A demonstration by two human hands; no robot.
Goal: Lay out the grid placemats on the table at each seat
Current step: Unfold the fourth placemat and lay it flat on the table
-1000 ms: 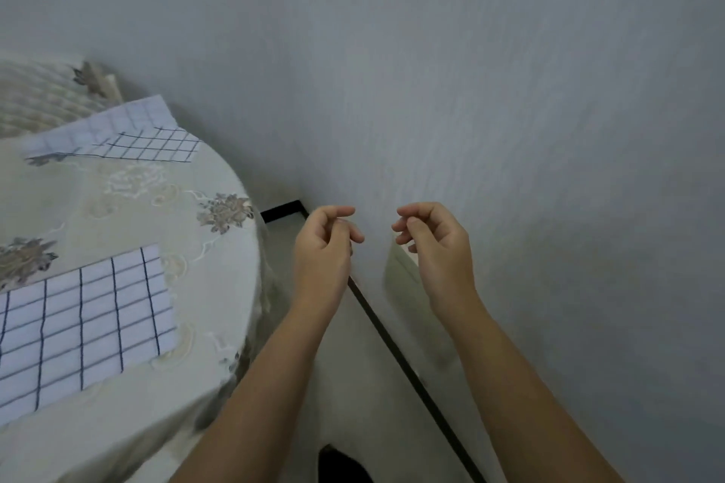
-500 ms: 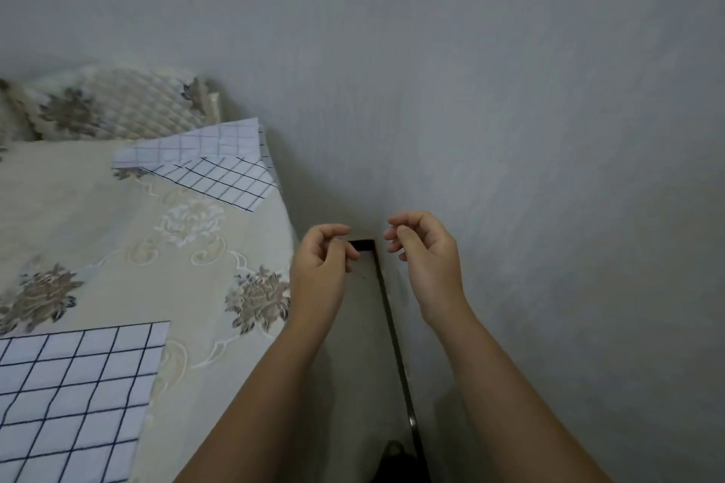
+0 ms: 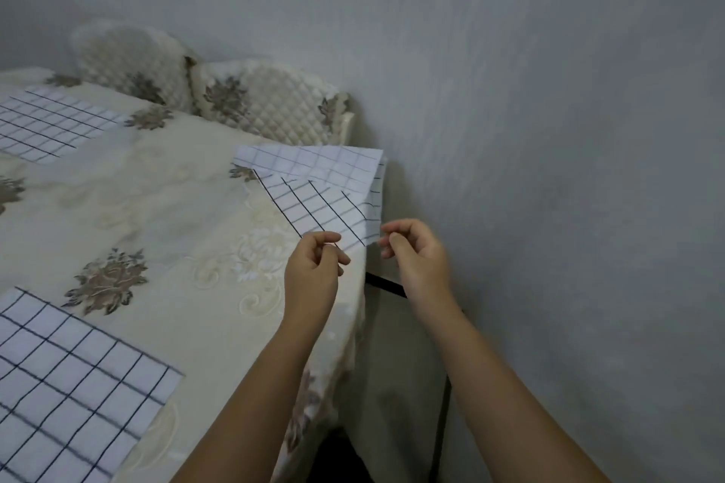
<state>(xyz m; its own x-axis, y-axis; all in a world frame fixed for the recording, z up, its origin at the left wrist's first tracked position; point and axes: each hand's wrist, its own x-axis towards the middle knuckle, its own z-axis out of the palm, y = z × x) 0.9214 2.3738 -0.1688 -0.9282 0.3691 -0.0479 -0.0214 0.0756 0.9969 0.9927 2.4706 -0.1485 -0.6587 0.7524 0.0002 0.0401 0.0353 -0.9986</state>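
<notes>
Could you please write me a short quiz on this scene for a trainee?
1. How many grid placemats lie on the table?
2. True or false: the placemat by the wall lies flat and unfolded.
3. The left hand and right hand are: A) close to that placemat's near corner; B) pressed flat on the table's middle; C) out of view.
Key: 1) three: near-left placemat, far-left placemat, and the one by the wall; 2) false, it is folded over; 3) A.

Quilted floral chair backs (image 3: 270, 106) by a grey wall (image 3: 549, 90); black skirting (image 3: 386, 284) below.
</notes>
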